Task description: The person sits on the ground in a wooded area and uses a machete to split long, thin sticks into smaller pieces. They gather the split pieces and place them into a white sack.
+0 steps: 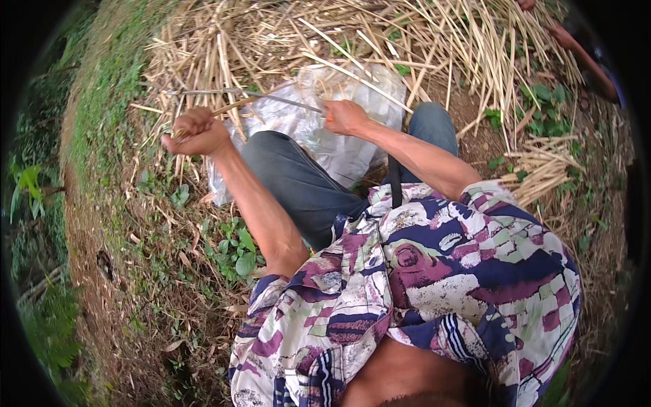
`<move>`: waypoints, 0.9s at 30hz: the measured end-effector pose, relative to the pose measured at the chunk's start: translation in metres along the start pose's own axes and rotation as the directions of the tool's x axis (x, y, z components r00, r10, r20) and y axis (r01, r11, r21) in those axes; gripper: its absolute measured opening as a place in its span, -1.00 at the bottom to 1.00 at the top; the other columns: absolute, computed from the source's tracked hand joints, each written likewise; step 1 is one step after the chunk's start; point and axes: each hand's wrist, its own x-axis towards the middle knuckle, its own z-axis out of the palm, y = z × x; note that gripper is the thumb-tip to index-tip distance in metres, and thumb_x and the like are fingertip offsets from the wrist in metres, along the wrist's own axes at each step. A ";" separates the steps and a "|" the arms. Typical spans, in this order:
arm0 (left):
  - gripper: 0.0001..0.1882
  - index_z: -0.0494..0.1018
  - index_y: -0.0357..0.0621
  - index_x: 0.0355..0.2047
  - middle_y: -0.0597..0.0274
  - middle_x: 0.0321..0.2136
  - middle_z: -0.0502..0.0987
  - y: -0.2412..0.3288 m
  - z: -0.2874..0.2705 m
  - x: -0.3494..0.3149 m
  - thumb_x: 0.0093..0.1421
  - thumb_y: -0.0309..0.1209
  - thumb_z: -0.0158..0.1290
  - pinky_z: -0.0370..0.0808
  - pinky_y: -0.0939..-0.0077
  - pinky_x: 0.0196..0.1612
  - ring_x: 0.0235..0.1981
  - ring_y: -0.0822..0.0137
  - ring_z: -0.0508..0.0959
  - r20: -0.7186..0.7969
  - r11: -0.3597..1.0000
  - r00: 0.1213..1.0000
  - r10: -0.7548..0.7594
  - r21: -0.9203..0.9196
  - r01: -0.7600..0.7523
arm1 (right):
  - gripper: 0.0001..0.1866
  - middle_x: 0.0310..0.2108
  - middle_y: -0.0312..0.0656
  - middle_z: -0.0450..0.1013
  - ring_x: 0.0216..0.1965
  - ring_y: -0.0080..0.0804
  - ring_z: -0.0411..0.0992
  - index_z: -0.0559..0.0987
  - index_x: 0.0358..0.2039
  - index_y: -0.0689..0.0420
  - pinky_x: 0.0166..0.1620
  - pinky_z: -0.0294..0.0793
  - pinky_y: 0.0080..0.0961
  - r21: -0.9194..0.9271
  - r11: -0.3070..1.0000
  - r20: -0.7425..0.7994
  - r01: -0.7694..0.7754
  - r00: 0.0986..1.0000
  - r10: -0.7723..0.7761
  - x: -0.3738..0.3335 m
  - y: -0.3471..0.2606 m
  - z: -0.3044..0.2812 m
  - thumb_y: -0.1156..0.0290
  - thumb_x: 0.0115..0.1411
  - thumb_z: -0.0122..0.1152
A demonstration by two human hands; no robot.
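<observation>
My left hand [200,133] is closed around a thin tan stick [239,104], which slants up and to the right from my fist. In my right hand [347,118] I grip a long, narrow-bladed knife [293,102]; a bit of orange shows at its handle. The grey blade points left and crosses the stick ahead of my left fist. Whether the edge is cutting into the stick I cannot tell. Below the blade, a whitish plastic sheet [271,118] is spread on the ground, partly covered by my bent knees.
A wide heap of cut tan sticks [475,41] covers the ground ahead. To the right lies a smaller bundle of sticks [546,166]. At the upper right edge another person's hand [561,36] shows. Leafy green plants [236,252] grow on the slope to my left.
</observation>
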 end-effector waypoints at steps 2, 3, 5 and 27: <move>-0.37 -0.05 0.04 -0.86 0.43 -0.90 -0.11 -0.005 0.002 0.003 0.12 0.22 -0.35 -0.15 0.57 -0.70 -0.83 0.49 -0.09 -0.057 1.000 0.998 0.007 -0.001 -0.007 | -0.80 -0.48 0.07 0.47 -0.41 0.03 0.46 0.47 -0.45 0.15 -0.33 0.42 -0.11 -0.040 0.989 0.110 -0.145 0.983 0.148 0.012 0.020 0.003 0.34 -0.11 0.06; -0.38 -0.06 0.05 -0.85 0.44 -0.89 -0.12 -0.003 -0.004 0.000 0.11 0.21 -0.35 -0.14 0.54 -0.70 -0.82 0.49 -0.10 -0.059 1.000 0.998 0.026 0.011 -0.025 | -0.80 -0.49 0.09 0.47 -0.41 0.04 0.46 0.46 -0.46 0.16 -0.32 0.42 -0.11 -0.056 0.997 0.000 -0.049 0.999 0.049 0.006 0.013 0.004 0.32 -0.07 0.05; -0.39 -0.06 0.07 -0.86 0.44 -0.90 -0.12 0.004 -0.009 0.005 0.14 0.18 -0.35 -0.15 0.53 -0.70 -0.81 0.49 -0.09 -0.058 0.998 0.996 0.060 -0.016 -0.061 | -0.79 -0.50 0.10 0.45 -0.40 0.05 0.45 0.44 -0.42 0.15 -0.31 0.41 -0.10 -0.100 0.993 0.090 -0.061 0.993 0.070 0.004 -0.013 -0.011 0.32 -0.07 0.03; -0.44 0.02 -0.01 -0.80 0.41 -0.85 0.00 -0.005 -0.001 0.005 0.21 0.07 -0.35 -0.03 0.54 -0.66 -0.79 0.48 -0.01 0.141 0.996 0.990 -0.011 -0.086 0.023 | -0.71 -0.36 0.05 0.49 -0.26 -0.03 0.47 0.52 -0.36 0.20 -0.19 0.46 -0.19 -0.188 0.975 0.022 -0.117 0.992 0.123 0.014 0.026 0.003 0.32 -0.10 0.10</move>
